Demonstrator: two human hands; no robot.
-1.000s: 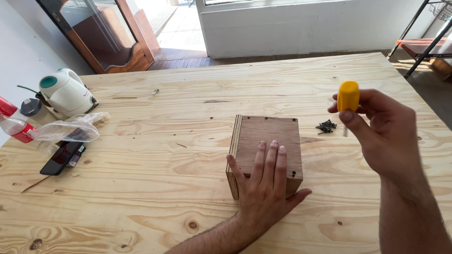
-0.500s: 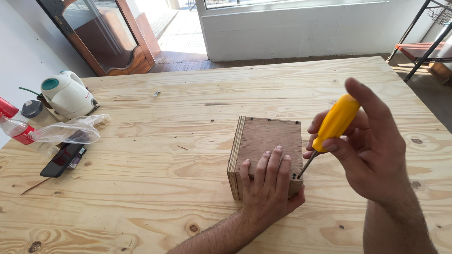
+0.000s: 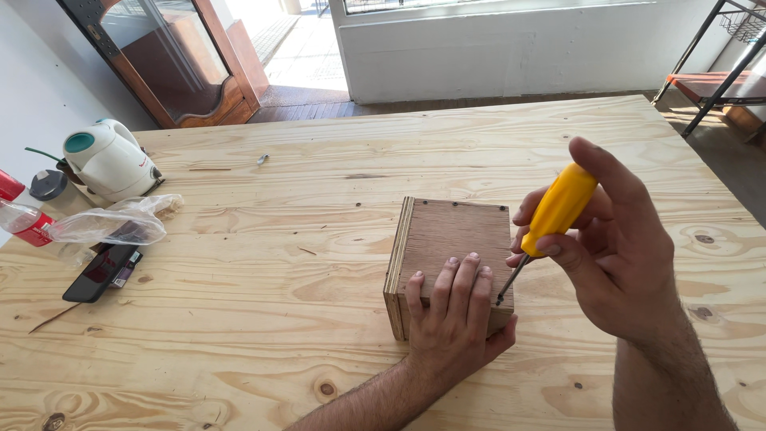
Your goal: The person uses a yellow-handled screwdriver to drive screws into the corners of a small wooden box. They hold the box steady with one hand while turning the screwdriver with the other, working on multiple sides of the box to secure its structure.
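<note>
Left hand lies flat on the stiff, likely light wooden box while right hand grips a yellow-handled screwdriver.

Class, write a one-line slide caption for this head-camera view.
Left hand steadies a plywood box while right hand sets a yellow-handled screwdriver at its corner.

This is looking like a home workroom or hobby woodshop. A big bare plywood table is filling the near space, and a small wooden box is sitting on it. A white kettle and a phone are lying at the left. Far off, a glazed wooden door is leaning against the wall.
</note>
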